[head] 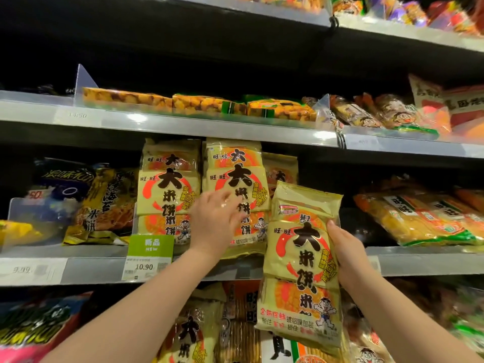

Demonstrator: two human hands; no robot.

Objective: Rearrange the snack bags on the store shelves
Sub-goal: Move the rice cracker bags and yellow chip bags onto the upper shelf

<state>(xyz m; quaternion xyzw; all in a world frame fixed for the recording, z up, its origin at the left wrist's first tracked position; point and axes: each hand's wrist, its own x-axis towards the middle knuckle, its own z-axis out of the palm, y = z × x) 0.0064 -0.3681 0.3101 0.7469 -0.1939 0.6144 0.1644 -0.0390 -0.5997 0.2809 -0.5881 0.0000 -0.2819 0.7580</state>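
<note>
On the middle shelf, 2 upright rows of yellow rice-cracker bags stand side by side. The left row is above a green price tag reading 10.90, and the centre row is just right of it. 1 more bag of the same kind peeks out behind the centre row's right edge.

The left hand reaches up to the centre row. Its fingers are straight and spread, released and holding nothing, and they lie across the lower front of the foremost bag there. Blur hides whether they press the film or only hover at it.

The right hand grasps a loose yellow bag of that kind, upright and slightly tilted, in front of the shelf edge and just right of the centre row. The thumb lies on the bag's front at its right edge, level with the big black characters; the remaining fingers are hidden behind the bag. The bag's lower end hangs past the shelf rail, in front of the goods on the shelf below.

Dark seaweed-cracker bags sit left of the yellow rows, orange-and-green packs lie well to the right, and flat orange packs line the shelf above.
</note>
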